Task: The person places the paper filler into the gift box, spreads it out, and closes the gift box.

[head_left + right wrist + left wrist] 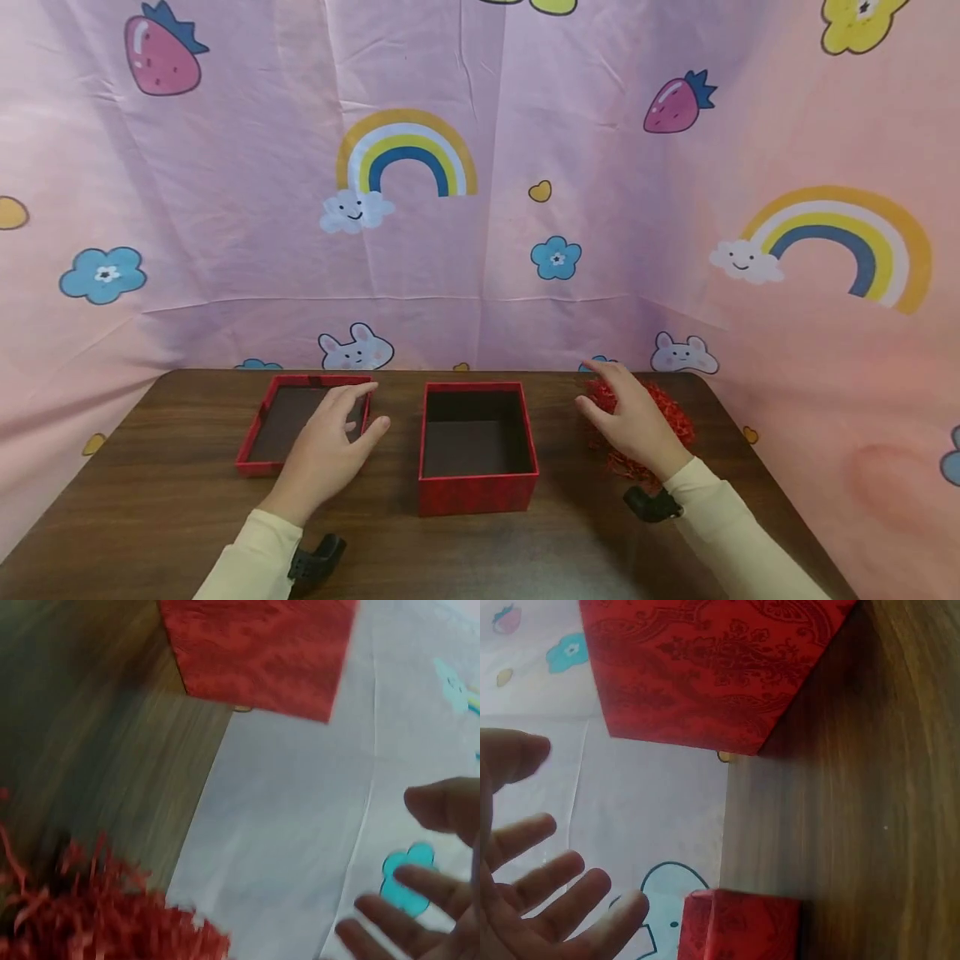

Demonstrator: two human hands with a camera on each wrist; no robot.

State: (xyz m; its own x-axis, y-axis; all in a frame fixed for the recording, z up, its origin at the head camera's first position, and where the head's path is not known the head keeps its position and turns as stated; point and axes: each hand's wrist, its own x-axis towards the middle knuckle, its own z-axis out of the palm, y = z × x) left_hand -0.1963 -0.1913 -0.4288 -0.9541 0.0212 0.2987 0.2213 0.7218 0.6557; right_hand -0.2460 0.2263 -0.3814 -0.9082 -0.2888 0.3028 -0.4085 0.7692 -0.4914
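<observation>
An open red box (477,493) with a dark inside stands mid-table, its patterned side (705,667) showing in the left wrist view. To its left lies the red box lid (258,468), dark inside facing up. My left hand (322,454) hovers over the lid's right part, fingers spread and holding nothing. On the right, my right hand (633,421) is above a heap of red shredded paper (675,412), thumb and fingers apart, also holding nothing. That shredded paper (105,922) fills the lower left of the right wrist view. Part of the heap is hidden behind the hand.
The brown wooden table (360,542) ends at a pink and lilac cloth backdrop (495,275) printed with rainbows, strawberries and rabbits. More of this cloth hangs close along the right side. Each wrist wears a black camera mount (318,560).
</observation>
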